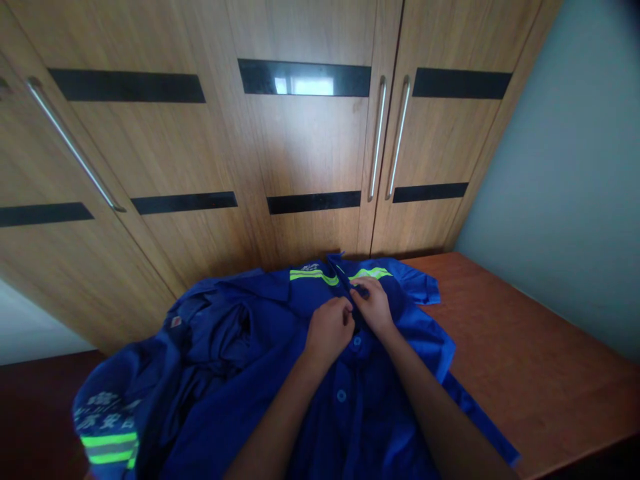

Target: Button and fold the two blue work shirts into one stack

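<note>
A blue work shirt [280,360] with yellow-green reflective strips lies spread on the reddish-brown surface, its collar end toward the cabinet. Down its front runs a row of blue buttons; one button [357,341] shows just below my hands and another [341,395] lower down. My left hand [329,325] is closed on the left edge of the front opening, fingertips curled out of sight. Close beside it, my right hand [373,303] pinches the opposite edge, thumb and forefinger nearly together. What exactly lies between the fingertips is too small to make out.
More blue clothing [200,353] with reflective strips and white lettering is bunched at the left. Behind stands a wooden cabinet [310,147] with metal handles and dark strips. The reddish-brown surface [520,353] extends right to a pale wall [565,200].
</note>
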`<state>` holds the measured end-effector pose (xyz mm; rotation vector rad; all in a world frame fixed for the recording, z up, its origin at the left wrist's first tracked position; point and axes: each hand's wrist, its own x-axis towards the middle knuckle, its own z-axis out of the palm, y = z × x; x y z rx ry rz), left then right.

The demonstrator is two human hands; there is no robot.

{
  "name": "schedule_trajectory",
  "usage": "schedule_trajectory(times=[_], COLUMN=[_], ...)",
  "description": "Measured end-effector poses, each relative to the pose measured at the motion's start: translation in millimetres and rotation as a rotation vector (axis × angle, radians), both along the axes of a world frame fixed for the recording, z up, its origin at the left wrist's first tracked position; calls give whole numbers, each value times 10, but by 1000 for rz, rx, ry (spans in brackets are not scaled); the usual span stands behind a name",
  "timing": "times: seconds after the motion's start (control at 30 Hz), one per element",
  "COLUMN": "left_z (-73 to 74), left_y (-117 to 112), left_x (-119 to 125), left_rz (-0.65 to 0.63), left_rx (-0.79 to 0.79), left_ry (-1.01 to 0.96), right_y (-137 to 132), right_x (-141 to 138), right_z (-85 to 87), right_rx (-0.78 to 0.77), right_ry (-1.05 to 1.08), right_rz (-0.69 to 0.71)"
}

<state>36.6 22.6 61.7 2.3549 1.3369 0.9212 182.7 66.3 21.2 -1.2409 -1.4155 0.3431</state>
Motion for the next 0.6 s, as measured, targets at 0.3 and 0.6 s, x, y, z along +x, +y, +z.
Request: schedule_trajectory(times=[0.3, 0.6], left_z=[-106, 36], left_y=[-174, 530], left_x=[31, 78], left_rz=[-99, 61], left_rx=[-51, -73], left_ry=[282, 298], right_y=[-77, -143], right_x=[34, 57], right_z=[-2, -2], right_rx=[-188, -439], right_ry=[-484, -472], right_rz=[55, -22])
